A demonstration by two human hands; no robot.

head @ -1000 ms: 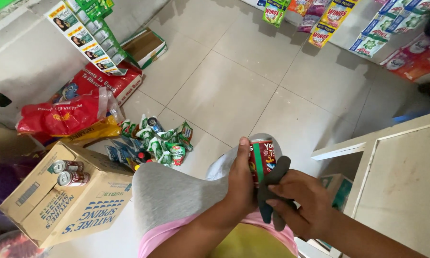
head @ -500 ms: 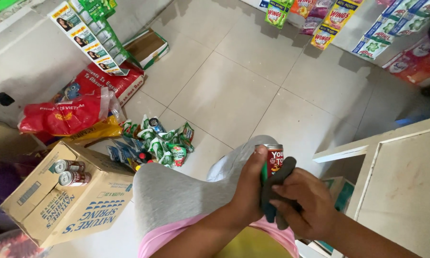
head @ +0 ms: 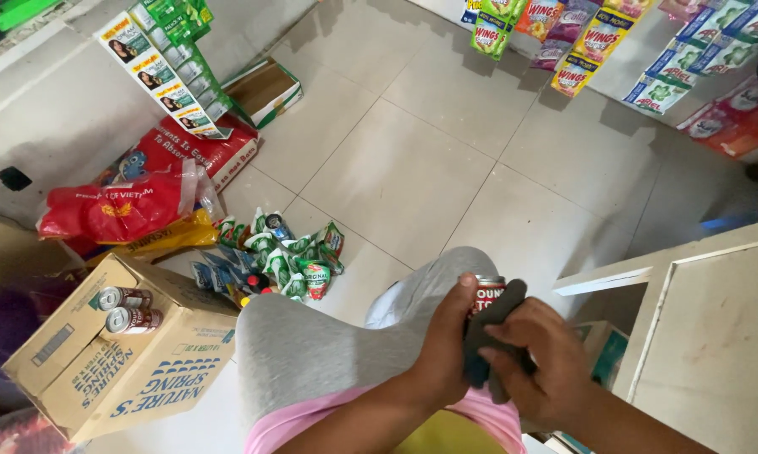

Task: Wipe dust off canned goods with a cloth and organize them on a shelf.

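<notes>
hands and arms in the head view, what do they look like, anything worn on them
Both forearms are bare up to the frame's bottom edge: no sleeves, gloves, watch or bands show. The left hand and right hand are bare too, with no rings visible on the fingers that show. Below them the person wears grey trousers, with a pink hem over them.

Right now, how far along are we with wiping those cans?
Looks done: two cans lie on the cardboard box, though I cannot tell if they were wiped. In hand: the left hand grips a red-labelled can over the knee while the right hand presses a dark cloth on it. Left: no other loose cans show; green sachets lie untouched on the floor.
</notes>
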